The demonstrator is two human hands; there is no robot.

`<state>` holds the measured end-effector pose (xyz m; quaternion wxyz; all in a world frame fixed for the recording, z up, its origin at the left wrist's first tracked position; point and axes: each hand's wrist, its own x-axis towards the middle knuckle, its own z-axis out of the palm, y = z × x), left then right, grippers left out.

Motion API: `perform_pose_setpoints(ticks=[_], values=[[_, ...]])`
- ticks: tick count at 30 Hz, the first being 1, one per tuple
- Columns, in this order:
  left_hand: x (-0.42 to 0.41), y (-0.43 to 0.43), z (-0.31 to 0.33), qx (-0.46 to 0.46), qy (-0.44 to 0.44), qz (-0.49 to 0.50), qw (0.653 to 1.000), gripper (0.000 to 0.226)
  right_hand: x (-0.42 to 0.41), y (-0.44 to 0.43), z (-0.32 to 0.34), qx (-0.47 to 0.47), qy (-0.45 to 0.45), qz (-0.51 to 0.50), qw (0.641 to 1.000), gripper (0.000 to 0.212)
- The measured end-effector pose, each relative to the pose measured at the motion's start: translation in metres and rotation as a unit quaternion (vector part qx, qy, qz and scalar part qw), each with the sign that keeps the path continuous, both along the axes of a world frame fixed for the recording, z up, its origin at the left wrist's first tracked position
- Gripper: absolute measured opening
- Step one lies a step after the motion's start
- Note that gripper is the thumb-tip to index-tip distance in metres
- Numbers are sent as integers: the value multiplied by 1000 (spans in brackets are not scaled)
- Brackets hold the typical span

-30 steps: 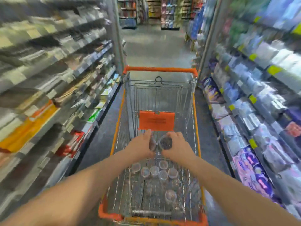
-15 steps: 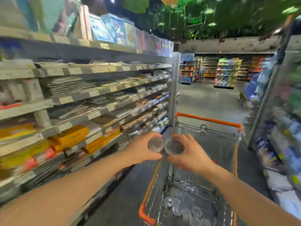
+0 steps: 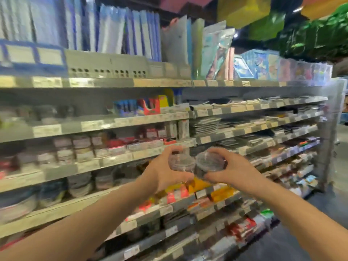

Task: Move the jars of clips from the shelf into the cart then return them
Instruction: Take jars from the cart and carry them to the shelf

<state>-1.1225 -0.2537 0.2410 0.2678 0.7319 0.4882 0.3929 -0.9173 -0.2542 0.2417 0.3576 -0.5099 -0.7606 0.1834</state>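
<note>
I hold two clear round jars of clips side by side in front of the shelving. My left hand (image 3: 165, 172) grips the left jar (image 3: 180, 163) with fingers curled round its side. My right hand (image 3: 231, 170) grips the right jar (image 3: 209, 163) by its lid and rim. Both jars hang in the air near the middle shelf (image 3: 113, 161), which carries more jars (image 3: 81, 147) stacked further left. The cart is out of view.
Tall store shelving (image 3: 244, 132) fills the view, with folders (image 3: 113, 34) on top and stationery packs, notebooks and boxes on the lower tiers. Aisle floor (image 3: 308, 238) shows at the lower right. The picture is blurred by motion.
My view has swung left and up from the cart to the shelving. Both hands lifted the two jars out of the cart and carried them toward the shelf.
</note>
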Motion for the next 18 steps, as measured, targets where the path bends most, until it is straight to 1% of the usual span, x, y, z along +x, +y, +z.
perform_pose_setpoints(ticks=[4, 8, 11, 14, 18], values=[[-93, 3, 20, 17, 2, 69, 997, 58, -97, 42, 19, 20, 18, 57, 998, 60], [-168, 16, 38, 40, 20, 127, 991, 59, -178, 85, 40, 15, 30, 134, 990, 64], [-216, 33, 53, 46, 24, 173, 983, 58, -231, 125, 57, 2, 46, 206, 978, 63], [-256, 55, 67, 38, 18, 198, 979, 54, -279, 167, 75, -11, 45, 276, 960, 63], [-300, 90, 83, 42, 23, 248, 967, 51, -332, 222, 94, 7, 33, 339, 940, 59]])
